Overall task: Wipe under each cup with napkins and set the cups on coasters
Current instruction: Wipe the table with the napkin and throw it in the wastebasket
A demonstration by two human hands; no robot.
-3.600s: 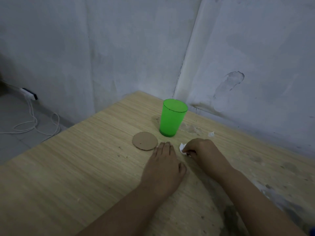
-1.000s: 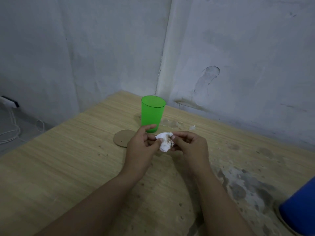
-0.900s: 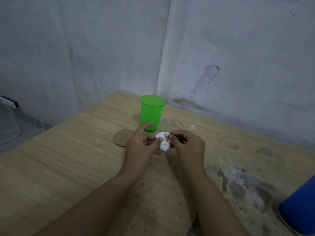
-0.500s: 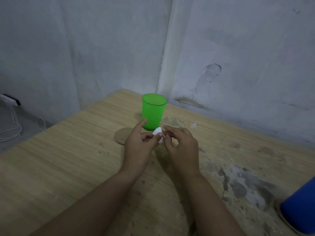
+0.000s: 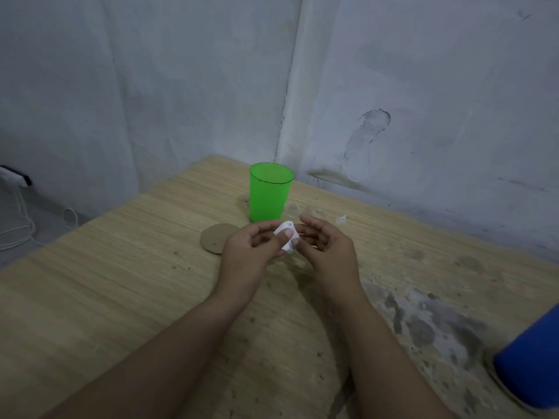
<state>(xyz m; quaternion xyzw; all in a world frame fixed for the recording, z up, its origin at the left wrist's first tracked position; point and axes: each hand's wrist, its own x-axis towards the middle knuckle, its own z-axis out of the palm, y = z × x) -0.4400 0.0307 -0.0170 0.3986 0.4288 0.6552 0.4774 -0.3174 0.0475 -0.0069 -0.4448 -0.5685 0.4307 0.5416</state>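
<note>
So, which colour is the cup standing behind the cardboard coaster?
Bright green cup, translucent, seen in the head view.

Dim, flat light, soft shadows, wide-angle bending

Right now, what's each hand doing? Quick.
Left hand: pinching the crumpled napkin between thumb and fingers.
Right hand: fingers loosely curled beside the napkin; contact cannot be told.

Pale wooden table point(image 5: 106, 297) fills the lower view, dark grey stains point(image 5: 438, 322) blotching it at four o'clock. Scuffed grey walls point(image 5: 151, 71) meet in a corner at twelve. White cable point(image 5: 21, 225) trails across the floor at nine.
</note>
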